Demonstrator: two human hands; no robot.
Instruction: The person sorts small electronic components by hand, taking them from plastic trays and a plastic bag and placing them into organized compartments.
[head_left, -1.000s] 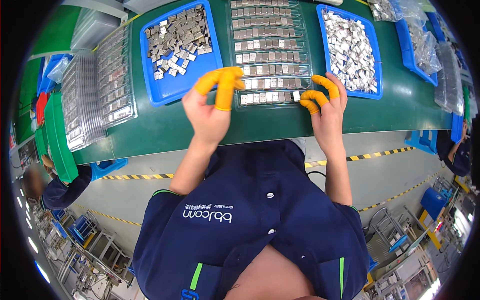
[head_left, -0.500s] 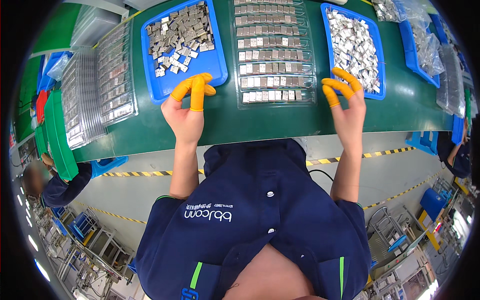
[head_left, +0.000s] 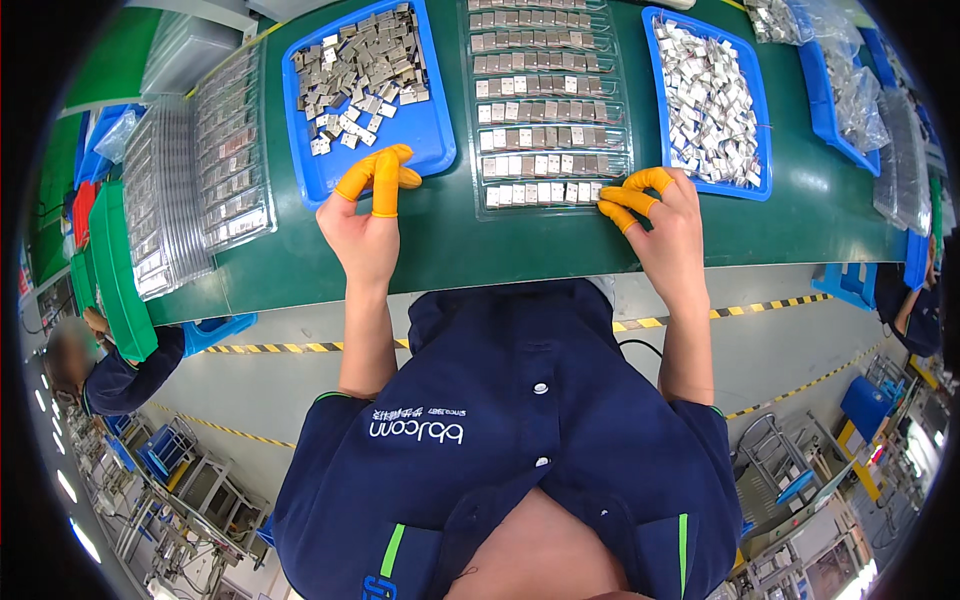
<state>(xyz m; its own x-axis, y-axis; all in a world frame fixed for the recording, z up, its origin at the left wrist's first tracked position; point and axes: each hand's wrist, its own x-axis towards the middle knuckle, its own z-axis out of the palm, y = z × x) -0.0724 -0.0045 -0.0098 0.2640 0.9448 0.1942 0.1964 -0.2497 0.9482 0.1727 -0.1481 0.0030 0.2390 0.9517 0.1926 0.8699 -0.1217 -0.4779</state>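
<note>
Apparently is seating the end piece [head_left: 595, 191] at the right of the near row [head_left: 545, 193] in the tray [head_left: 540, 211]. Is touching there with the right hand [head_left: 665, 220], with fingertips close together, but is not revealing whether clamping on that piece or merely pressing it. Is holding the left hand [head_left: 362, 235] left of the tray, over the near rim of the left bin [head_left: 430, 140], with fingertips bunched; is likewise hiding anything pinched there. Probably is calling next for squaring the end piece with its neighbours, then for parting the right fingertips without tipping it.

Is filling the tray's visible rows with side-by-side pieces. Is heaping loose grey pieces [head_left: 360, 60] in the left bin, baring its near part, and white pieces [head_left: 710, 105] in the right bin [head_left: 735, 191], right of the tray. Is stacking filled trays [head_left: 235, 150] far left of the tray.
</note>
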